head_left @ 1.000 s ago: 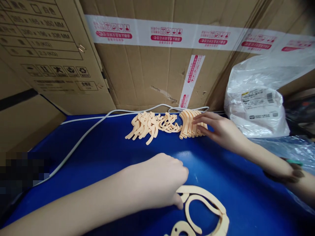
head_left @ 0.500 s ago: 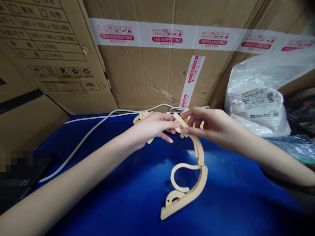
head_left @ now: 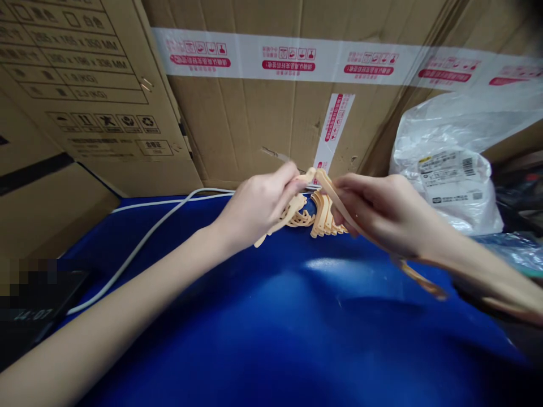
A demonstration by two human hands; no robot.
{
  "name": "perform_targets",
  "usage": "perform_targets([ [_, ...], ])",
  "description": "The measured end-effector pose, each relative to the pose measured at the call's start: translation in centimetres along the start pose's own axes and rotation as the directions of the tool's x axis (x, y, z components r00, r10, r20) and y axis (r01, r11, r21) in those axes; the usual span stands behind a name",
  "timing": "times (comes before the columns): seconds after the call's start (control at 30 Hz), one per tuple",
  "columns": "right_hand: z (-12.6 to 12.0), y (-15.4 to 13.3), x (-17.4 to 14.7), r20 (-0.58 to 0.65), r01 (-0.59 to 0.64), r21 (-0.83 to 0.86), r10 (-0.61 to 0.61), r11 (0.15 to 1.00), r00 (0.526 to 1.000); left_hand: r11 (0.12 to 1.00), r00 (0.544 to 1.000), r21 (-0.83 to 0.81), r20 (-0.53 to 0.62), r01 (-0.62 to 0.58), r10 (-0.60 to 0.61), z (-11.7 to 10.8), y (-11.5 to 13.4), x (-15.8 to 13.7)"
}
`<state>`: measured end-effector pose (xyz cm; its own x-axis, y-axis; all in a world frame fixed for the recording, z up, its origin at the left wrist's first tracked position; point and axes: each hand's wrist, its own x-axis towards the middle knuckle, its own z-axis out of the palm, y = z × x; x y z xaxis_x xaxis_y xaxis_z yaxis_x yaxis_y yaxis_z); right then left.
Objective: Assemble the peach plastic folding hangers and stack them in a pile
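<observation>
In the head view, above the far edge of the blue table [head_left: 271,328], the left hand [head_left: 261,206] pinches a pale piece [head_left: 306,177] between thumb and fingers, while the right hand [head_left: 375,209] is closed around a long curved pale strip [head_left: 339,202] that reappears below its wrist; the two raised ends come together between the hands, whether touching I cannot tell. Behind and below them, along the table's far edge, sit a row of stacked curved pieces [head_left: 324,220] and, just left of it, a tangle of thinner pieces [head_left: 302,219], with a white cable [head_left: 131,255] curving down toward the near left corner.
</observation>
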<state>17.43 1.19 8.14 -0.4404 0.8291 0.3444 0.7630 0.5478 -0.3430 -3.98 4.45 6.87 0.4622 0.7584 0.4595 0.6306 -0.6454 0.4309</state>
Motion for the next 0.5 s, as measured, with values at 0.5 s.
perform_targets([
  [0.5, -0.2, 2.3, 1.7, -0.028, -0.215, 0.469, 0.257, 0.857, 0.966, 0.816, 0.741, 0.12, 0.36, 0.566, -0.567, -1.8, -9.0, 1.2],
])
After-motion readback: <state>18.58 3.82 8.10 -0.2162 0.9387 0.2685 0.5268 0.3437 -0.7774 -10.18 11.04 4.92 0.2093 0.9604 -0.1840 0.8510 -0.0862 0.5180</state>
